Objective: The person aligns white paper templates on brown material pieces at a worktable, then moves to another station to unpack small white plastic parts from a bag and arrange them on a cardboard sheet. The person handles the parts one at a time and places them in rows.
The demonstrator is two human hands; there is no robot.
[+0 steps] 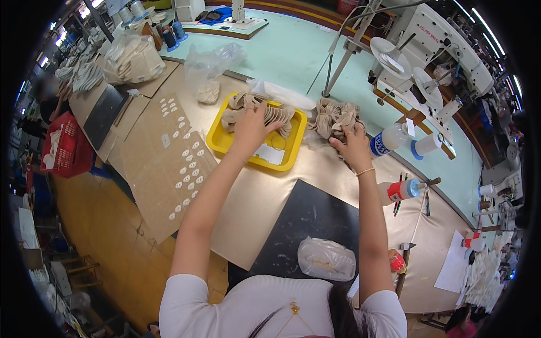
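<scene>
Beige pieces (276, 114) beneath left fingers (261, 110)

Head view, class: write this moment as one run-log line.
Left hand: spread over beige pieces in yellow tray | Right hand: spread at beige bundle right of tray

Tube lights (489, 31) glow upper right; yellow-brown floor (104, 225) shines lower left.

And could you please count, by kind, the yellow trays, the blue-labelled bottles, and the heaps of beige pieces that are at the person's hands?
Yellow tray: 1
Blue-labelled bottle, near the right hand: 1
Heaps of beige pieces: 2, one in the tray at the left hand, one right of the tray at the right hand
Total: 4
</scene>
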